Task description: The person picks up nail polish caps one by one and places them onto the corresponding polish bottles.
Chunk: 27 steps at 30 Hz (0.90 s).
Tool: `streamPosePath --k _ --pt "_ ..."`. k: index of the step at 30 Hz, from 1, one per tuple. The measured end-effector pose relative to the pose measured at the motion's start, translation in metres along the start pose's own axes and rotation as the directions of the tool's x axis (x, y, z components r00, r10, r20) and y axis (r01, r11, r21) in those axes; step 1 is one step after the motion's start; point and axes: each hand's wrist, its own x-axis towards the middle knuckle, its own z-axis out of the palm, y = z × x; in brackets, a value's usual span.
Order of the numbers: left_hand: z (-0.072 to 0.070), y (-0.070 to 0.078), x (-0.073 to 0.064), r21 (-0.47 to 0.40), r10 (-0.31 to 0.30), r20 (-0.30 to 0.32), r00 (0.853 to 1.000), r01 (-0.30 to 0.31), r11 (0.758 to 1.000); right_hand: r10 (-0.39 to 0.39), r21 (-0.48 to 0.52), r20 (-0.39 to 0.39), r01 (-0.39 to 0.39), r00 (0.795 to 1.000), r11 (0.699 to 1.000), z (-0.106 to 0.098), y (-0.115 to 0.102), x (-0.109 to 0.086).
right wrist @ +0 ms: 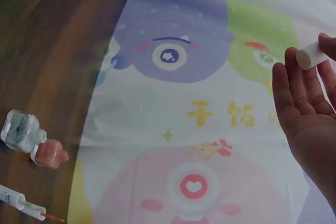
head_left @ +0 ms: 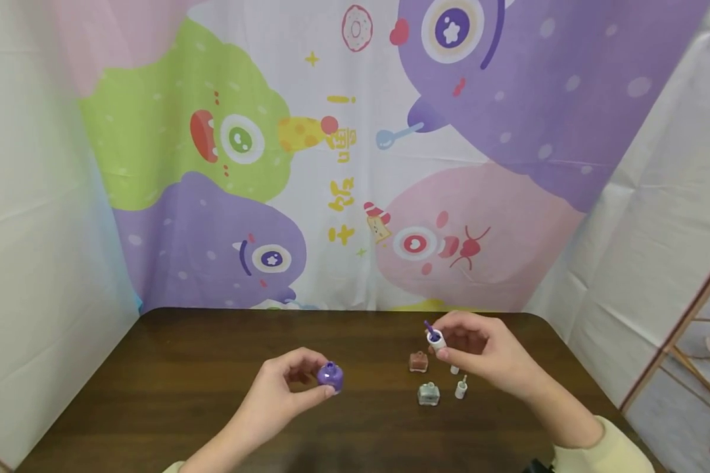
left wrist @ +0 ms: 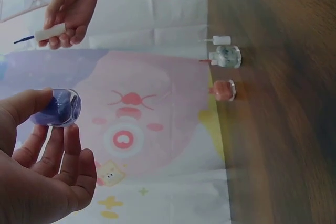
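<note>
My left hand (head_left: 284,386) grips a small round bottle of purple nail polish (head_left: 330,376) between thumb and fingers, its neck uncapped. In the left wrist view the glass base of the bottle (left wrist: 59,108) faces the camera side. Off to the right, my right hand (head_left: 482,345) pinches a white nail polish cap (head_left: 436,339) whose purple-coated brush points up and left. The same cap (right wrist: 311,56) shows its flat end in the right wrist view. Both hands are raised over the table, well apart from each other.
Under the right hand stand an uncapped reddish-brown polish bottle (head_left: 418,362) and an uncapped silvery-green one (head_left: 428,394) on the dark wooden table (head_left: 213,407). A white brush cap (head_left: 461,388) stands beside them, brush up, with another (head_left: 454,370) partly hidden. A cartoon curtain (head_left: 343,276) hangs behind.
</note>
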Motion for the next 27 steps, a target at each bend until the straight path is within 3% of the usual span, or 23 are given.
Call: streamPosePath --k 5,11,14,19,27 --pt "0.004 0.0 -0.001 -0.035 -0.009 -0.029 1.0 0.008 0.999 -0.007 -0.041 -0.018 0.007 1.0 0.999 0.008 -0.002 0.001" --pt "0.009 -0.003 -0.001 -0.064 -0.032 -0.04 0.999 0.03 0.998 -0.003 -0.002 -0.04 0.003 0.999 1.0 0.012 -0.005 0.002" --pt "0.013 -0.006 -0.002 -0.069 -0.025 -0.037 0.999 0.022 0.997 -0.031 0.093 -0.019 0.033 0.999 0.995 0.015 -0.003 0.004" --pt "0.02 -0.011 -0.003 -0.05 -0.006 -0.037 0.999 0.004 0.999 -0.071 0.273 0.032 0.059 0.997 0.96 0.02 0.001 0.007" --pt "0.03 -0.017 -0.003 -0.048 0.022 -0.029 0.999 -0.023 0.999 -0.058 0.211 -0.004 0.058 0.998 0.976 0.027 0.006 0.006"
